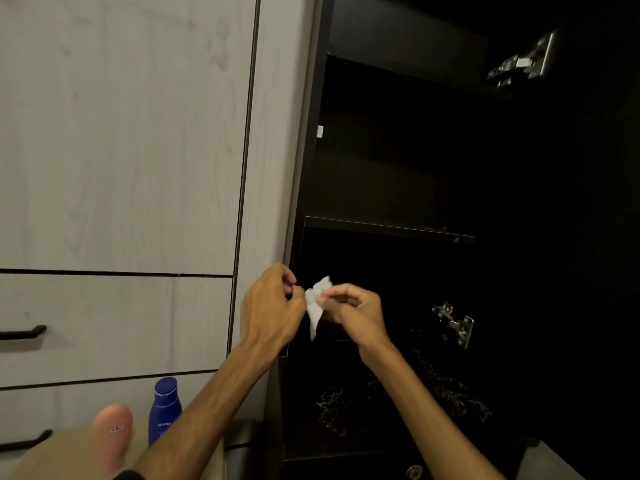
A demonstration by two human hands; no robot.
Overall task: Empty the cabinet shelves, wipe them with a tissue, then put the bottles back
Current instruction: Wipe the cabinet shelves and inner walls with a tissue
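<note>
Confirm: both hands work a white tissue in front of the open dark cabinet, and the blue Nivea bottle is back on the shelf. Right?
Not quite. The hands and tissue are right, but the head view shows the blue Nivea bottle standing outside the cabinet, at lower left beside a pink bottle, not on a shelf.

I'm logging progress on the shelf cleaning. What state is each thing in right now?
Cabinet: open, visible shelves bare.
Tissue: crumpled, pinched by the right hand.
Left hand: fingers curled beside the tissue; contact unclear.
Blue bottle: upright, capped, outside the cabinet.
Pink bottle: outside the cabinet, blurred.
Drawers: closed.
</note>
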